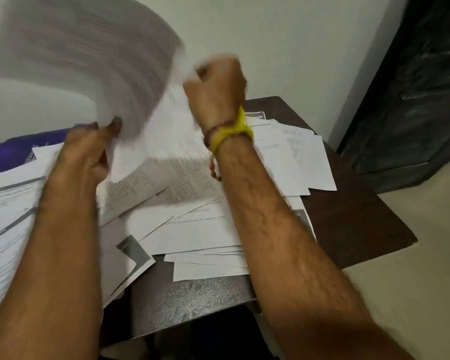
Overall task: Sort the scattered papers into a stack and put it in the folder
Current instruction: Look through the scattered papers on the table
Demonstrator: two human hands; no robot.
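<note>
Both my hands hold up a printed sheet of paper (89,55), which is blurred and raised above the table. My left hand (89,152) grips its lower edge between thumb and fingers. My right hand (216,84), with a yellow band at the wrist, pinches its right edge, fingers curled. Many scattered papers (192,222) lie overlapping on the dark table (353,219) below my arms. A purple folder (18,152) lies at the far left, partly covered by sheets.
A pale wall stands behind the table. A dark cabinet (413,87) is at the right, close to the table's far corner. The table's front edge (192,302) shows bare mottled surface. Pale floor lies to the right.
</note>
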